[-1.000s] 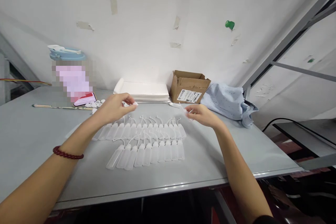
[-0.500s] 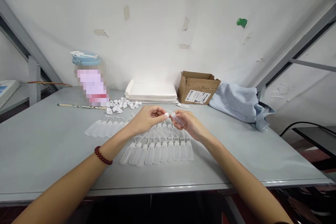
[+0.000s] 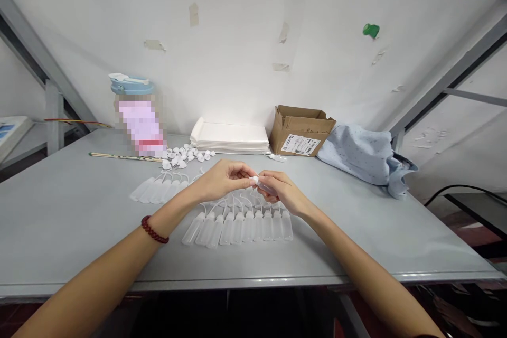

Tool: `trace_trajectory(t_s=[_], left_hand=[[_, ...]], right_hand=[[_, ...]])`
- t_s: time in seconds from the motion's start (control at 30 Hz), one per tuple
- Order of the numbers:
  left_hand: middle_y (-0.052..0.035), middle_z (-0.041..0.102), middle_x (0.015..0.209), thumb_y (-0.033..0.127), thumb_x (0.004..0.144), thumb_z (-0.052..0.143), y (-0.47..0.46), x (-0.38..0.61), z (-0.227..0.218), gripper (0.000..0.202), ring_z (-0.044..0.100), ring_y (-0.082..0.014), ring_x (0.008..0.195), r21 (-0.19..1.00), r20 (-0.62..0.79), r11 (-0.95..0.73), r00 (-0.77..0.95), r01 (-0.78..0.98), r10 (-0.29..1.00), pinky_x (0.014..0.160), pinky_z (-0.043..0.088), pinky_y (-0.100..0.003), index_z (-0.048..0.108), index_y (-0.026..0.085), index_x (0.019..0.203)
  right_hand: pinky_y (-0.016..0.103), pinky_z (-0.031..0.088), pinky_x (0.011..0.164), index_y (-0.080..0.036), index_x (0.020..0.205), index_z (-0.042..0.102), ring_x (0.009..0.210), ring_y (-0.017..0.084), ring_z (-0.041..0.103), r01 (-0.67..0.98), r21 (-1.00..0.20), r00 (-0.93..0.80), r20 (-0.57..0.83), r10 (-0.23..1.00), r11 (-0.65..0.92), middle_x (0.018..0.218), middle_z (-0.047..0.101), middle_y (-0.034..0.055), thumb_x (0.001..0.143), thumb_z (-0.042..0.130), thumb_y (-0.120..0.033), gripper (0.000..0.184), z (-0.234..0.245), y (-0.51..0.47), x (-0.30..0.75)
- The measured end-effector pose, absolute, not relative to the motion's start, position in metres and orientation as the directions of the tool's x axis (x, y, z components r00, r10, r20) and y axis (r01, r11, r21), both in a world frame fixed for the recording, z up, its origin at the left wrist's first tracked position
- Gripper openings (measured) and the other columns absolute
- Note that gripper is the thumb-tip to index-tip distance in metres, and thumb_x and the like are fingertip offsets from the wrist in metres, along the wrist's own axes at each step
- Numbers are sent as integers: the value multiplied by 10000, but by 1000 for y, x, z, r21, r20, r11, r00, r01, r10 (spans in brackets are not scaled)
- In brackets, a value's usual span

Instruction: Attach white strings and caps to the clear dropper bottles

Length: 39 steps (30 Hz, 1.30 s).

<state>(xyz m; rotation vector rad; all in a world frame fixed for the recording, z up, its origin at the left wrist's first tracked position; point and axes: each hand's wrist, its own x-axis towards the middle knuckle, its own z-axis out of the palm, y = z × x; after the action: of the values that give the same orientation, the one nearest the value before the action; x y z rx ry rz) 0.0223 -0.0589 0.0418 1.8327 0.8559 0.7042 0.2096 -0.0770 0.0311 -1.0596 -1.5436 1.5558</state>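
Between my two hands is a small translucent plastic bottle (image 3: 266, 188), tilted, with a white cap (image 3: 255, 180) at its neck end. My right hand (image 3: 283, 188) is wrapped round the bottle's body. The thumb and fingers of my left hand (image 3: 227, 178) pinch the white cap against the bottle's mouth; whether it is seated cannot be seen. Below my hands lies a row of similar bottles (image 3: 237, 228) with thin white tubes on their tops. Another group of bottles (image 3: 156, 190) lies to the left, partly behind my left wrist. More bottles sit under my hands, mostly hidden.
Loose white caps (image 3: 184, 155) are heaped at the back left beside a thin patterned stick (image 3: 122, 157). Along the wall stand a blurred container with a blue lid (image 3: 130, 86), a stack of white sheets (image 3: 232, 137), a cardboard box (image 3: 301, 132) and a light blue cloth (image 3: 356, 156).
My left hand has brought the white cap rightward onto the bottle's neck; before, the two were slightly apart. The view has shifted a little.
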Motion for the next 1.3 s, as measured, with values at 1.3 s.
trace_trajectory(t_s=[1.3], left_hand=[[-51,670,924,256,783,635,-61,30,32,125,613,-163,844,922,243,-368,567,116,787,778,502,-308,686,180,868]], right_hand=[[223,147,433,-181,575,431,451,61,271,33,-997,-340,-71,938,-64,521,364,-48,751,505,-362,264,30,-82,204]])
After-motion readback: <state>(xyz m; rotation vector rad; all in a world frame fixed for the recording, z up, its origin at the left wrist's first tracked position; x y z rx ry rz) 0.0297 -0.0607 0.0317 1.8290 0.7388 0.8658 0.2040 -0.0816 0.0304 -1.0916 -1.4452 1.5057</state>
